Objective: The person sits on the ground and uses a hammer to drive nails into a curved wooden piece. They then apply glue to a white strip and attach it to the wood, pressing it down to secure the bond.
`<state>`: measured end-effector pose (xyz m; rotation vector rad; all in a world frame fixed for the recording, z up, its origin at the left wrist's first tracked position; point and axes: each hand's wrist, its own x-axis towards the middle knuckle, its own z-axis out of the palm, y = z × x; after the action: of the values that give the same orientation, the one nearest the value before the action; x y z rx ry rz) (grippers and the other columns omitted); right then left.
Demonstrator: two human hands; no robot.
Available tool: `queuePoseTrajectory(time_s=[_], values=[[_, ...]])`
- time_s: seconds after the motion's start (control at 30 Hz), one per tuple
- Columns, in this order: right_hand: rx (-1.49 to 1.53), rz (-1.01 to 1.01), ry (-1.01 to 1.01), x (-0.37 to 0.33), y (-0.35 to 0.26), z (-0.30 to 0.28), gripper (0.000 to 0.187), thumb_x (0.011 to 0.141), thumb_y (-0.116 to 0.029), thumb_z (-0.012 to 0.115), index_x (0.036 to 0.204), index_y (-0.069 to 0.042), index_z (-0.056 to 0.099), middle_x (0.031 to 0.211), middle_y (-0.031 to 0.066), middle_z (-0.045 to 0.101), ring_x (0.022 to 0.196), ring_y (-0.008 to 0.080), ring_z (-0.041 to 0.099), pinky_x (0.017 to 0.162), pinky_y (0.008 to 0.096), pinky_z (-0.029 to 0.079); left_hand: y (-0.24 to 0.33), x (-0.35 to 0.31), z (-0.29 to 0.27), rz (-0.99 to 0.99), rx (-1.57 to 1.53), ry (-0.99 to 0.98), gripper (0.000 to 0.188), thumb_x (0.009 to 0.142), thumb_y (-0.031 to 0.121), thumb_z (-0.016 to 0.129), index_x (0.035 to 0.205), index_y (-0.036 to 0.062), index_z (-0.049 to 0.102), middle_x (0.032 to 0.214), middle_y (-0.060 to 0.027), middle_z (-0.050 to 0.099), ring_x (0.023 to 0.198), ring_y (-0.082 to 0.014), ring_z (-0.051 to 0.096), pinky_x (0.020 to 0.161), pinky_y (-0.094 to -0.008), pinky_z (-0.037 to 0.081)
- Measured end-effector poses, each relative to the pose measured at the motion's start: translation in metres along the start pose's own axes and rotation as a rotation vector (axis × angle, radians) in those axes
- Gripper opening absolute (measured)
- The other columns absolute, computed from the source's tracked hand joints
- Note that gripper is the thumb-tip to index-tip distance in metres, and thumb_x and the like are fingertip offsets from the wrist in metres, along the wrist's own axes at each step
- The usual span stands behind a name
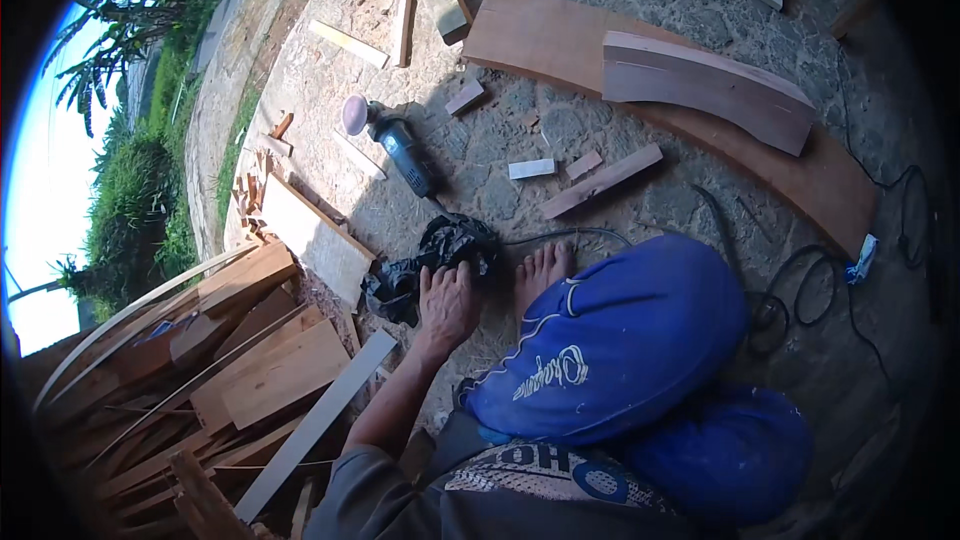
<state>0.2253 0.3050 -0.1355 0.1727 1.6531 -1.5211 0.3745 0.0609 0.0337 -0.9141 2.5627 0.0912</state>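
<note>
My left hand (447,307) reaches down to a crumpled black plastic bag (455,240) on the ground. Its fingers bend over the bag's near side and grip it, while the thumb is hidden. What the bag contains, if anything, does not show. Just beyond it lies a dark angle grinder (405,155) with a round, pale pinkish disc (355,114) at its far end. My right hand is out of the picture.
A pile of boards and offcuts (270,370) fills the lower left. Long curved planks (500,25) lie across the upper right, one piece (710,90) on top. Small wood blocks (532,169) are scattered about. A black cable (810,250) loops at the right, beyond my bent knees (640,330).
</note>
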Motion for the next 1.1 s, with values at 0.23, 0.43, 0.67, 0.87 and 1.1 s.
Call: queuePoseTrajectory(time_s=[0.23,0.43,0.67,0.87,1.1], values=[[1.185,0.587,0.068,0.04,0.02,0.137,0.06,0.095,-0.049,0.063,0.148,-0.026,0.046,0.138,-0.001,0.052,0.12,0.0239,0.054,0.097,0.0455,0.046,0.027,-0.02,0.013,0.197,-0.151,-0.074,0.018,0.084,0.015,0.061,0.101,0.0089,0.067,0.101,-0.0109,0.064,0.103,-0.0315,0.061,0.095,-0.045,0.043],[1.021,0.52,0.14,0.026,-0.011,0.146,0.069,0.093,-0.065,0.058,0.149,-0.029,0.041,0.141,-0.0058,0.045,0.13,0.0198,0.043,0.104,0.0469,0.04,0.019,-0.018,0.019,0.17,-0.428,-0.152,0.019,0.087,0.011,0.058,0.104,0.0053,0.064,0.099,-0.0174,0.066,0.097,-0.0372,0.064,0.093,-0.0484,0.047],[1.066,0.501,0.112,0.018,-0.014,0.151,0.063,0.096,-0.063,0.054,0.147,-0.029,0.042,0.153,-0.0014,0.04,0.143,0.0222,0.035,0.116,0.0453,0.029,-0.014,0.029,0.03,-0.082,-0.377,0.036,0.027,0.088,0.015,0.063,0.112,0.0032,0.063,0.103,-0.0242,0.066,0.091,-0.0438,0.069,0.077,-0.0522,0.056],[1.173,0.431,-0.006,0.034,0.041,0.141,0.044,0.107,-0.05,0.041,0.144,-0.027,0.044,0.148,0.0005,0.045,0.14,0.0208,0.039,0.119,0.043,0.03,-0.008,0.04,0.033,-0.093,-0.14,-0.121,0.027,0.088,0.017,0.065,0.112,0.0048,0.067,0.104,-0.0214,0.068,0.089,-0.039,0.072,0.075,-0.0507,0.059],[1.292,0.147,-0.502,0.057,0.095,0.137,0.044,0.104,-0.053,0.047,0.142,-0.03,0.046,0.142,-0.0035,0.048,0.13,0.0201,0.044,0.113,0.0446,0.034,-0.026,0.031,0.064,-0.104,-0.204,-0.06,0.029,0.089,0.022,0.065,0.112,0.0063,0.071,0.103,-0.0219,0.072,0.091,-0.0379,0.072,0.076,-0.0506,0.059]])
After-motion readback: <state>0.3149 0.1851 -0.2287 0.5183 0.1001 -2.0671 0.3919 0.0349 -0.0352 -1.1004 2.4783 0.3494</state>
